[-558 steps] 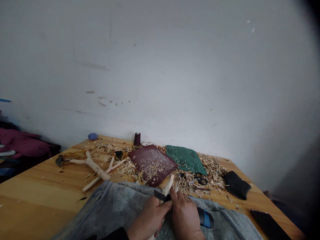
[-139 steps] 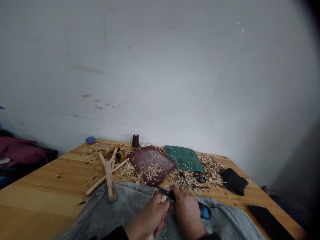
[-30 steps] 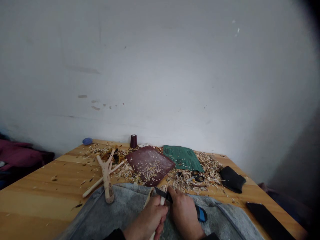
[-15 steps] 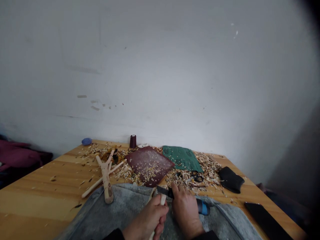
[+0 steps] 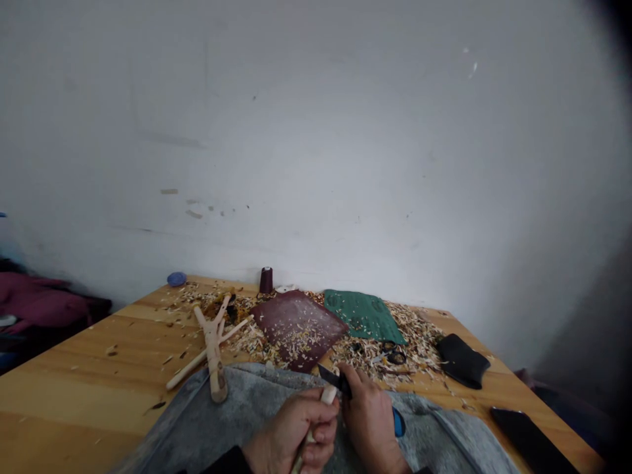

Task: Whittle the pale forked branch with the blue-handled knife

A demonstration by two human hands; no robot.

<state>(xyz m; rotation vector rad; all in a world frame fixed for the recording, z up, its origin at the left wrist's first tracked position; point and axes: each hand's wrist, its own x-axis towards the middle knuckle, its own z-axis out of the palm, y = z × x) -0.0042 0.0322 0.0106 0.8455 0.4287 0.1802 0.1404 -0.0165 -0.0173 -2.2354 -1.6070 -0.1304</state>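
Note:
My left hand is closed round a pale peeled stick, whose cut end pokes out above the fingers. My right hand grips a knife with a blue and black handle. Its dark blade rests against the stick's tip. Both hands work over a grey cloth at the wooden table's near edge.
A forked peeled branch lies partly on the cloth at left. Behind are a maroon sheet, a green sheet, wood shavings, scissors, a thread spool, a black pouch and a dark phone.
The stick has been drawn back into my left hand, so less of it shows. The knife blade has shifted slightly right and toward the stick's end.

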